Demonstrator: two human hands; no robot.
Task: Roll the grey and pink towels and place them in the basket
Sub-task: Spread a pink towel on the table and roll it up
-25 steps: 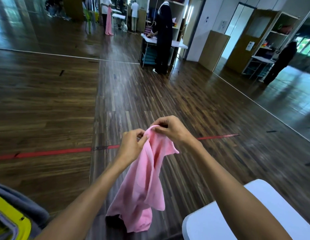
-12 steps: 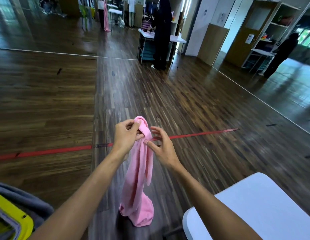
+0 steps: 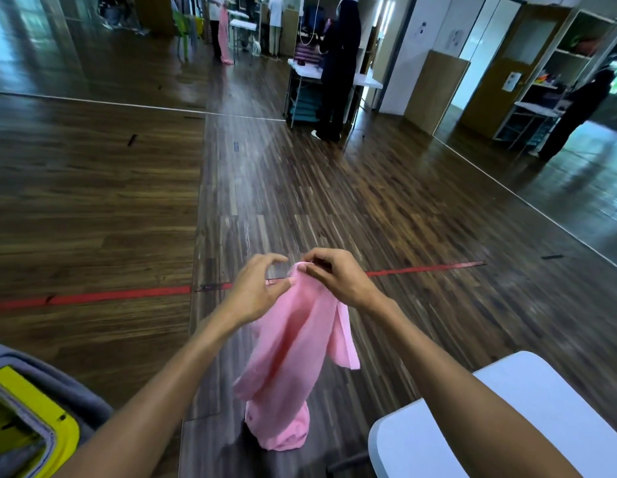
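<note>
A pink towel (image 3: pixel 289 357) hangs in the air in front of me, over the wooden floor. My right hand (image 3: pixel 338 277) pinches its top edge between thumb and fingers. My left hand (image 3: pixel 257 291) is right beside it, with its thumb on the towel's upper left part and its fingers curled above the cloth. The towel drops in loose folds, and its lower end bunches near the bottom of the view. At the lower left, a grey towel (image 3: pixel 51 381) drapes over the rim of a yellow basket (image 3: pixel 27 419).
A white table (image 3: pixel 500 432) has its corner at the lower right, close under my right forearm. Red tape (image 3: pixel 103 296) crosses the dark wooden floor. A person in black (image 3: pixel 338 70) stands at a table far ahead, and mirrors line the walls.
My right hand has gone from touching the towel's side to pinching its top edge. My left hand has shifted off the top corner. The towel has spread from a narrow strand into wider folds.
</note>
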